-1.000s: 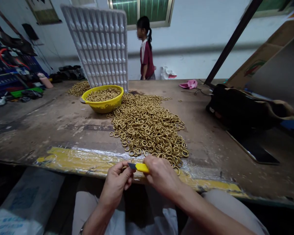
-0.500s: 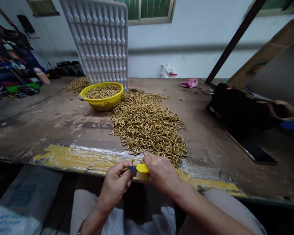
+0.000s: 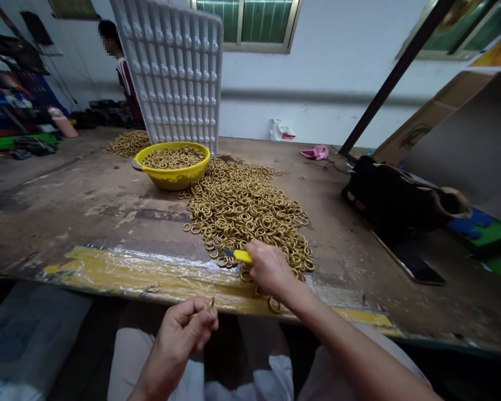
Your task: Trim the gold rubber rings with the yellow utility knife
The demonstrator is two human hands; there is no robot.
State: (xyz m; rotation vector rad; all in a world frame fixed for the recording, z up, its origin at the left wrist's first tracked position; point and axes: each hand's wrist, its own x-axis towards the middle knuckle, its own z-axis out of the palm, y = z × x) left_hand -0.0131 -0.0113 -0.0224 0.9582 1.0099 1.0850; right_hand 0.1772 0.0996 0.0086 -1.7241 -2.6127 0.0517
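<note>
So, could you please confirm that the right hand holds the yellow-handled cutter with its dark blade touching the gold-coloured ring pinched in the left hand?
Not quite: the head view shows the blade at the near edge of the gold-coloured ring pile, apart from the pinched ring. The right hand does hold the yellow-handled cutter, and the left hand pinches that ring.

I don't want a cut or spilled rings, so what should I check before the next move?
1. Left hand holding one brass-coloured ring: ok.
2. Right hand gripping the yellow-handled knife: ok.
3. Dark blade apart from the left hand: ok.
4. Blade sharpness: cannot tell.
5. Loose rings away from the table's front edge: not ok; one ring sits by it, beneath the right wrist.
6. Yellow basin upright: ok.
</note>
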